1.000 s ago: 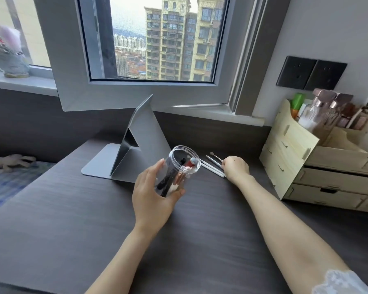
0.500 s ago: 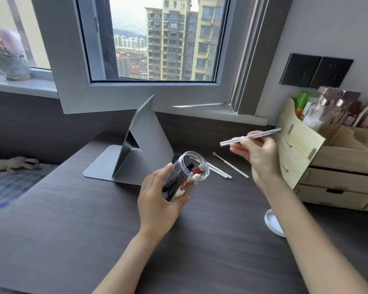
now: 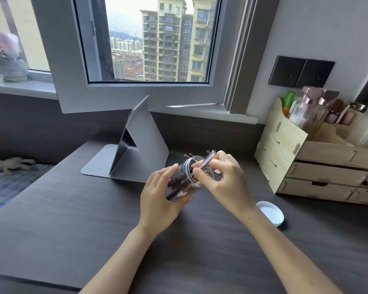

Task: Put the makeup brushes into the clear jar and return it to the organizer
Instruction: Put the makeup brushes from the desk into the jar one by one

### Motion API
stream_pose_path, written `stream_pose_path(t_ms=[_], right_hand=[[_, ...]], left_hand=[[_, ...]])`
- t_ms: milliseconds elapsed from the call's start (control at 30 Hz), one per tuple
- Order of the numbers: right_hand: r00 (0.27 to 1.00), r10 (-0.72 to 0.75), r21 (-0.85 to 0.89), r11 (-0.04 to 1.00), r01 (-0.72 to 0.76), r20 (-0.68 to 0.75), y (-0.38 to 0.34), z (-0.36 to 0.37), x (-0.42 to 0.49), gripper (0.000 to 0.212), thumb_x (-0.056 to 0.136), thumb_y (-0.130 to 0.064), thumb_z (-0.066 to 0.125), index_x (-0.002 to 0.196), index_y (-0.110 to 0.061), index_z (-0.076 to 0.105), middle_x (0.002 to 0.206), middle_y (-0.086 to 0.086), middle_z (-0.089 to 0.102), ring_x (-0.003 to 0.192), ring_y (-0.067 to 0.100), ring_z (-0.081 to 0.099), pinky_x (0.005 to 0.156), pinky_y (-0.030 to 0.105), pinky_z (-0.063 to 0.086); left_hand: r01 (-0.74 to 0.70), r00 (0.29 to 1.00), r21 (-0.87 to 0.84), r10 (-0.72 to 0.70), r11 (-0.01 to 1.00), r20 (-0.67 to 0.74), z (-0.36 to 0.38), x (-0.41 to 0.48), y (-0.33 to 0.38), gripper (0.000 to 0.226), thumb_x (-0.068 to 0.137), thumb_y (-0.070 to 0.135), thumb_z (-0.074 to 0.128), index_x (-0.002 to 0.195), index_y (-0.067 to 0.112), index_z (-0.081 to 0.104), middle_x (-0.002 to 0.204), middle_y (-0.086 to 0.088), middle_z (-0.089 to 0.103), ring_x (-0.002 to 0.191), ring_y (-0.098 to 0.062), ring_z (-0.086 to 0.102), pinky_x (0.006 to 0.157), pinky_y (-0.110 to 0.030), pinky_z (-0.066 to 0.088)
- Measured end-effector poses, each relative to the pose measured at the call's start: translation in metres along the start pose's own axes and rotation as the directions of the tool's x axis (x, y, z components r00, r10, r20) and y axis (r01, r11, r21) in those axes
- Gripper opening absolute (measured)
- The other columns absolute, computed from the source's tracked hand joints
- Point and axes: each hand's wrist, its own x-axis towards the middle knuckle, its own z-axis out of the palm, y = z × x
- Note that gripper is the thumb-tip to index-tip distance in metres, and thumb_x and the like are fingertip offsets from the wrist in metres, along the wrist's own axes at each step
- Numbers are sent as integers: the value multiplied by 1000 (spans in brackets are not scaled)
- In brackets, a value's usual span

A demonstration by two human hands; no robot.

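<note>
My left hand (image 3: 159, 198) is shut on the clear jar (image 3: 186, 179), tilted with its mouth toward the upper right above the dark desk. Several makeup brushes lie inside it. My right hand (image 3: 225, 181) pinches a silver-handled brush (image 3: 207, 159) whose lower end sits at the jar's mouth. More brushes (image 3: 188, 154) lie on the desk behind the jar, mostly hidden by my hands. The wooden organizer (image 3: 285, 149) stands at the right, holding bottles in its top tray.
A white lid (image 3: 271, 212) lies on the desk right of my right forearm. A grey folding stand (image 3: 136, 145) sits behind the jar. An open window frame (image 3: 136, 96) overhangs the back of the desk. A bed with a plush toy (image 3: 11, 164) lies far left.
My right hand picked a silver brush off the desk, raised it, then brought it down left to the jar's mouth. My left hand kept holding the jar.
</note>
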Motion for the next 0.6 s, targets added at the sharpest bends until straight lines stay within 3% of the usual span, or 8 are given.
stream_pose_path(t_ms=[67,133,200,267,333,400,467,600], right_hand=[[994,42,202,977,-63,104,1,-7,0,20,76,-47,58,82,-36,72,74,-6,51,81,7,50,72,21,39],[987,85,480,866,-142,137,5,-18,2,24,81,-44,56,88,-28,73,79,-3,58,79,8,55,73,17,40],[975,210,622,755,-209,74,15,-26,5,29,89,-38,52,87,-17,72,72,-8,56,63,3,48,62,10,36],[931,364,646,712,-276,-3,32,-28,11,31,94,-32,49,82,-14,71,66,-7,50,55,1,40,53,11,32],[883,465,533,764,-363,-66,52,-21,18,29,94,-24,52,73,-14,69,64,-4,54,55,1,45,54,13,35],[876,475,272,857,-437,-88,72,-6,22,28,90,-20,56,67,-8,68,63,4,59,60,11,50,57,25,36],[903,426,-44,902,-429,-57,92,12,26,26,87,-17,54,71,-2,68,70,14,67,69,27,58,60,28,33],[923,378,-509,809,-295,66,122,45,38,31,94,-23,45,102,-6,70,109,18,66,104,38,54,80,35,42]], left_hand=[[21,1000,6,-21,1000,-10,0,0,0,76,55,31,82,123,18,51,114,8,55,100,-11,52,90,-8,35],[57,998,8,-57,998,-34,-1,1,0,75,53,30,81,122,17,52,112,8,55,99,-11,51,89,-5,31],[97,993,-6,-97,995,-66,-2,3,0,74,53,29,81,121,15,54,110,9,55,97,-9,49,88,-4,30],[170,978,-52,-175,984,-110,-5,5,-1,74,53,25,83,121,17,54,110,10,55,96,-7,49,88,-13,35],[275,946,-149,-295,950,-136,-6,7,-5,74,54,18,87,120,20,54,113,8,59,99,-13,53,89,-30,45],[357,907,-270,-401,894,-129,-7,9,-7,74,54,19,88,119,29,53,114,2,62,102,-19,57,90,-42,48],[371,897,-316,-425,873,-121,-7,9,-8,74,54,27,87,118,35,51,115,2,63,104,-20,58,92,-44,48],[388,892,-308,-438,869,-113,-6,9,-12,76,50,37,83,118,39,50,113,2,64,103,-23,60,92,-45,48]])
